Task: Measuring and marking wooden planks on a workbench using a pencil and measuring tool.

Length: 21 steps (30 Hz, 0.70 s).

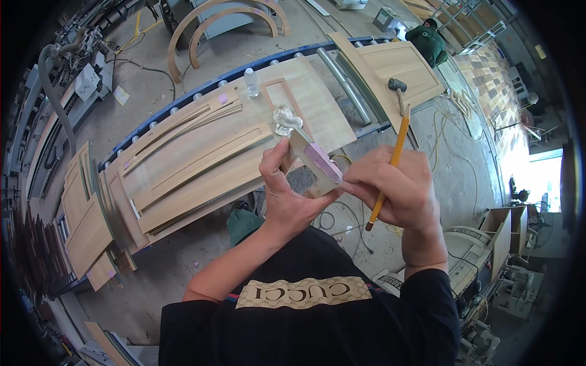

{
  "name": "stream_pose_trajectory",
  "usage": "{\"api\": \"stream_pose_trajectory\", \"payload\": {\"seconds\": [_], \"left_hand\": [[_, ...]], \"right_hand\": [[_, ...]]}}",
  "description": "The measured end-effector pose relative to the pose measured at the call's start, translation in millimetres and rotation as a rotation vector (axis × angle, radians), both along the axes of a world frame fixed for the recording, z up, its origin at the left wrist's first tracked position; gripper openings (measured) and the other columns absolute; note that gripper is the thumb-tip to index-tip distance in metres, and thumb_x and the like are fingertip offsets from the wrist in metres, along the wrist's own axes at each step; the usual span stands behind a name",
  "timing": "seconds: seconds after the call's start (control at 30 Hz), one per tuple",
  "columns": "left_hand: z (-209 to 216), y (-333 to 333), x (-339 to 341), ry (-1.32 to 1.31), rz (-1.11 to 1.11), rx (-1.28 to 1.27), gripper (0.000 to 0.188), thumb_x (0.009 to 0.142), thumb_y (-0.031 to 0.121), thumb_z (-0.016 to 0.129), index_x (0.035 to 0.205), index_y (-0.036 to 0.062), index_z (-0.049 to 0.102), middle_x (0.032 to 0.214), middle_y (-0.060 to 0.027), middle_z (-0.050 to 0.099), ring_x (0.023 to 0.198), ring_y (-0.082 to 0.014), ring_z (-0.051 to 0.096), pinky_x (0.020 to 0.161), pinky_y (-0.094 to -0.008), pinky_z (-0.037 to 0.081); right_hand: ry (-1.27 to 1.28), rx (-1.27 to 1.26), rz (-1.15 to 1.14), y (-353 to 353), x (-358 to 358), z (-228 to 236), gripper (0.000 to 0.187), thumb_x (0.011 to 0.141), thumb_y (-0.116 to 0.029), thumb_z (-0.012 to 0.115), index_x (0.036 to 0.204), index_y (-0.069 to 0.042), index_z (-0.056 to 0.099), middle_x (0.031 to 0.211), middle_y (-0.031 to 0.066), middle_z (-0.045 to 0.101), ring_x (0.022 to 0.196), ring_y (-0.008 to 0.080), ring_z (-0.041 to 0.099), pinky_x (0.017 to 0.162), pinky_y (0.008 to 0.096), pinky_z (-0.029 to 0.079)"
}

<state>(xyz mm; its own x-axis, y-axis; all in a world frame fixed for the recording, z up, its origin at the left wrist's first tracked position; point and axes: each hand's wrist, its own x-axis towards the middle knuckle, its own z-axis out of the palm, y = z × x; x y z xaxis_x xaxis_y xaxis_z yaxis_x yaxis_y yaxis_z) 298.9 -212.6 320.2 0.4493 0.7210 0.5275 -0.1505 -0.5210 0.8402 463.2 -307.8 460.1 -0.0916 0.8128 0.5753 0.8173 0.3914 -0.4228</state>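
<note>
My left hand (285, 198) grips a pale, flat block (300, 148) by its edges, thumb on the near side and fingers on the far side. Along that block lies a pinkish-purple strip (323, 161), which looks like a stack of paper slips. The thumb and fingertips of my right hand (397, 186) pinch at the near end of the strip. A yellow pencil (397, 152) is tucked between the fingers of the same hand, its sharpened tip pointing up and away. Just beyond the block, crumpled clear plastic (285, 120) lies on the workpiece boards.
Wooden panels and strips (201, 165) lie on a blue roller conveyor (210, 82). A clear bottle (251, 82) stands near its far edge. To the right, a mallet (397, 89) rests on a door panel (390, 64). Another person (429, 43) is at the far right. Cables cross the floor.
</note>
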Motion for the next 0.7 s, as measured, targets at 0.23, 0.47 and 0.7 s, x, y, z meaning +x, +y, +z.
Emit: {"api": "stream_pose_trajectory", "payload": {"seconds": [0.23,0.47,0.7], "left_hand": [[-14.4,-6.7,-2.6,-0.01,-0.022,-0.041,0.121,0.064,0.019,0.103,0.156,0.0106,0.025,0.136,-0.0159,0.043,0.125,-0.0301,0.052,0.107,-0.044,0.046],[-14.4,-7.5,-4.0,0.017,0.007,-0.026,0.116,0.065,0.019,0.103,0.154,0.01,0.029,0.135,-0.0158,0.043,0.125,-0.0309,0.052,0.107,-0.0433,0.048],[-16.9,-4.7,15.6,-0.022,0.048,-0.009,0.113,0.064,0.014,0.101,0.154,0.0099,0.032,0.13,-0.0158,0.048,0.12,-0.0321,0.058,0.102,-0.0442,0.054]], "right_hand": [[-0.255,0.02,-0.028,2.1,-15.2,37.9,0.024,0.083,-0.022,0.088,0.087,-0.009,0.068,0.072,-0.0003,0.066,0.063,0.0195,0.068,0.055,0.0313,0.049],[-0.416,-0.103,0.101,7.7,-5.0,43.2,0.027,0.086,-0.029,0.084,0.104,-0.012,0.073,0.068,-0.0035,0.061,0.058,0.0147,0.062,0.052,0.0307,0.041],[-0.787,-0.256,-0.032,-2.6,-16.9,44.1,0.036,0.077,-0.015,0.078,0.112,-0.007,0.073,0.072,-0.0007,0.064,0.063,0.0143,0.063,0.055,0.0321,0.042]]}}
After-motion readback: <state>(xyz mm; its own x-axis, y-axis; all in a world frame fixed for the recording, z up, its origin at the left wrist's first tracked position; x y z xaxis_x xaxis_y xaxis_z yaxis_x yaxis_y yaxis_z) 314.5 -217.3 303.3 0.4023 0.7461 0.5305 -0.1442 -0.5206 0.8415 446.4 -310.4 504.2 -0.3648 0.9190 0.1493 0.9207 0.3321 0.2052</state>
